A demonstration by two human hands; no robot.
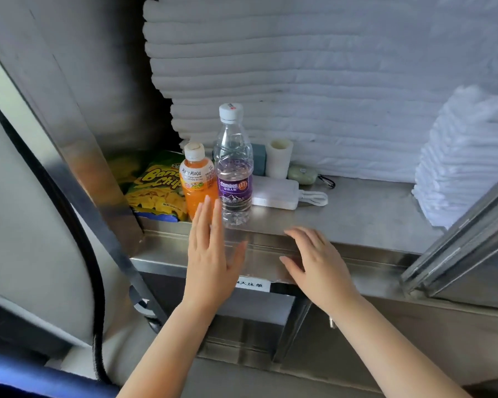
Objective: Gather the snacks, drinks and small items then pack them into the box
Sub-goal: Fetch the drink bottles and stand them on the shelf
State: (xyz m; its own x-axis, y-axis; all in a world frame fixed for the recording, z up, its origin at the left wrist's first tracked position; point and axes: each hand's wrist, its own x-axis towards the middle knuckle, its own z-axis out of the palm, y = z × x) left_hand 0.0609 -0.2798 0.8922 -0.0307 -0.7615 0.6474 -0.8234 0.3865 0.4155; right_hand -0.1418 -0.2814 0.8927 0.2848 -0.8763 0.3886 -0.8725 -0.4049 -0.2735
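We see the left hand (pixel 210 254), fingers straight and empty, just before the upright juice bottle (pixel 197 179) and water bottle (pixel 233 173) on the metal shelf (pixel 357 208), with a chip bag (pixel 156 188) beside them. The right hand (pixel 314 262), fingers relaxed, holds nothing at the shelf's edge.

The chips bag (pixel 156 193) is half hidden behind the juice bottle (pixel 198 182) and steel post (pixel 79 133).

On the shelf (pixel 357 214), the chips bag (pixel 156 193) lies left of the juice bottle (pixel 199 182). The water bottle (pixel 235 173) stands just right of the juice, with the power bank (pixel 273 193) to its right. Stacked towels (pixel 328 81) rise behind them.
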